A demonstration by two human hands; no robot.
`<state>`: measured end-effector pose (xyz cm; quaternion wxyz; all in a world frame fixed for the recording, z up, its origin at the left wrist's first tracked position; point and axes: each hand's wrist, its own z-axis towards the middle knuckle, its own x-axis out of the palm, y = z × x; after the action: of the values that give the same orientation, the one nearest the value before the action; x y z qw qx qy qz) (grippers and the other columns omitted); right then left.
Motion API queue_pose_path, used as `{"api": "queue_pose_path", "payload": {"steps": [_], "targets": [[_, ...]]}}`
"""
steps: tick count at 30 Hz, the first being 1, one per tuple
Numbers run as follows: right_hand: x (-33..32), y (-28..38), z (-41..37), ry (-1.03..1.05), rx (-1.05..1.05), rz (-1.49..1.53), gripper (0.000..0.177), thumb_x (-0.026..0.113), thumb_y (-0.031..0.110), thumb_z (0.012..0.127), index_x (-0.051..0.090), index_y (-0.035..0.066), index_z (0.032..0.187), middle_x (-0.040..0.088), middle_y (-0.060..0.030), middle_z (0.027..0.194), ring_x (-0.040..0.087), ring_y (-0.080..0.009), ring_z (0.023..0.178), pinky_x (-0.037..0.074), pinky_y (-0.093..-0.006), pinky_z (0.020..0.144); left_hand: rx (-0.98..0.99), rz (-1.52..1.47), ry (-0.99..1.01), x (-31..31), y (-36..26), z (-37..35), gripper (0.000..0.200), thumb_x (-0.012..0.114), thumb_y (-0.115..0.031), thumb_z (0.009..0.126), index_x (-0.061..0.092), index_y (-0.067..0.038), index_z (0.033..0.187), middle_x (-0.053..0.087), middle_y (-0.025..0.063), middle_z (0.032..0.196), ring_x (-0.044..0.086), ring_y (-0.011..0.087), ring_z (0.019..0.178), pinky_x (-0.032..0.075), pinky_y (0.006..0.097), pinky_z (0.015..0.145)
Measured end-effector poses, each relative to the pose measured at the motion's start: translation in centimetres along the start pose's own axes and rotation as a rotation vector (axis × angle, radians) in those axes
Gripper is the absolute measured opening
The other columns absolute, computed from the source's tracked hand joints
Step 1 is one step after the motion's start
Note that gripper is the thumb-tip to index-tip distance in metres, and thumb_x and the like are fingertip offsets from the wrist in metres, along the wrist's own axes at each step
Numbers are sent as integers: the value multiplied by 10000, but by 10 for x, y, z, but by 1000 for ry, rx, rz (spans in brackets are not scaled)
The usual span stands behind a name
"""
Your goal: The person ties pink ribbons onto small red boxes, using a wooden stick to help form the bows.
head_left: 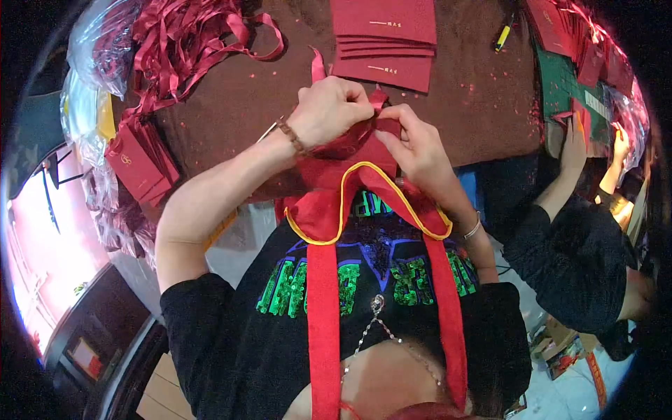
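My left hand (332, 112) is closed, its thumb and fingers pinched on a dark red ribbon (379, 97). Close on its right, my right hand (416, 147) is also closed in a pinch, at the same ribbon beside a small dark red paper piece (389, 127). One ribbon end sticks up behind my left hand. My fingers and the folds hide most of what lies between them. Just beyond my hands lies a stack of dark red printed envelopes (392, 68). Below them hangs my red apron (318, 210) with yellow trim.
A heap of red ribbons (185, 52) and more red envelopes (143, 164) lie on the left of the brown-covered table (301, 42). Clear plastic bags (98, 52) edge it. A yellow marker (502, 38) lies at the back right. At right, a co-worker's hand (575, 143) handles red items.
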<state>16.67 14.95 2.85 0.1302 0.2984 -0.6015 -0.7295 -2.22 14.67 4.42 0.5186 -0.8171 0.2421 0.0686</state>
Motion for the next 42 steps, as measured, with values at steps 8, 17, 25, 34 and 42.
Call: {"api": "queue_pose_path", "payload": {"steps": [8, 17, 25, 34, 42], "targets": [[-7, 8, 4, 70, 107, -30, 205, 581, 27, 828, 517, -16, 1017, 539, -41, 722, 442, -23, 588, 376, -204, 492, 128, 157, -288, 10, -4, -4, 232, 580, -318, 676, 657, -100, 685, 641, 78, 722, 617, 247, 705, 416, 401, 677], [-7, 5, 0, 85, 142, -29, 202, 591, 56, 838, 529, -9, 1019, 568, -38, 794, 477, -20, 640, 403, -201, 538, 46, 23, -220, 11, 8, 6, 260, 583, -315, 718, 660, -66, 726, 645, 101, 706, 623, 255, 695, 439, 365, 655], [-4, 4, -6, 121, 233, 66, 202, 599, 65, 837, 531, -6, 1013, 575, -45, 852, 532, -64, 720, 448, -222, 638, 177, -72, -258, -54, 18, 40, 303, 517, -263, 900, 640, 2, 817, 590, 15, 683, 502, 66, 655, 422, 239, 616], [-5, 4, -2, 102, 183, 22, 212, 608, 81, 830, 531, 1, 1011, 574, -49, 856, 514, -70, 716, 434, -231, 620, 1, 401, -158, -50, 6, 34, 517, 360, -533, 896, 644, -107, 968, 655, 121, 917, 603, 340, 896, 466, 410, 718], [-4, 4, 1, 134, 285, 88, 288, 599, 80, 831, 502, 30, 1097, 519, -8, 692, 442, -32, 539, 354, -199, 469, 321, 439, 103, -43, -8, 28, 318, 551, -328, 884, 628, -20, 888, 573, 97, 678, 495, 111, 606, 430, 287, 585]]}}
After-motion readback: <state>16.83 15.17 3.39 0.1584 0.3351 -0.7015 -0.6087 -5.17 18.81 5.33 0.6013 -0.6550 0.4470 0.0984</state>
